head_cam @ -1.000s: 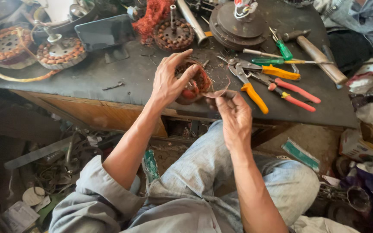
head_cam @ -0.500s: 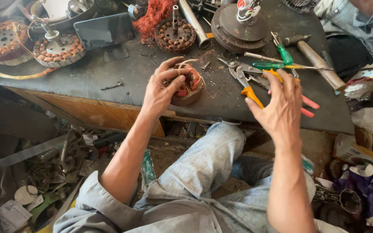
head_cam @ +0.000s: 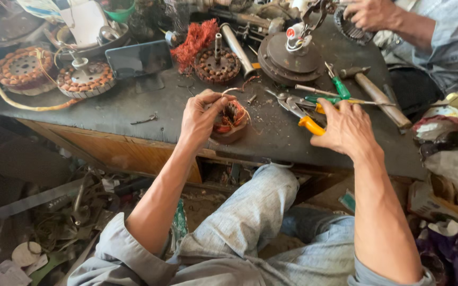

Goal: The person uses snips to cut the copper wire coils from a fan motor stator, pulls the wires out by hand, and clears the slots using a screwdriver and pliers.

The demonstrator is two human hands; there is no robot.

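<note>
Copper-wound stator gripped by left hand, right hand half-open over orange-handled pliers, hammer beyond.

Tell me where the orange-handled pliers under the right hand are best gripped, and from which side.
Probably by the orange handles, coming from above on the near, right-hand side. The pliers lie flat on the bench, metal nose pointing up and left toward the clutter, while the handle ends point toward the right hand. The left hand holds the small wound coil.
</note>
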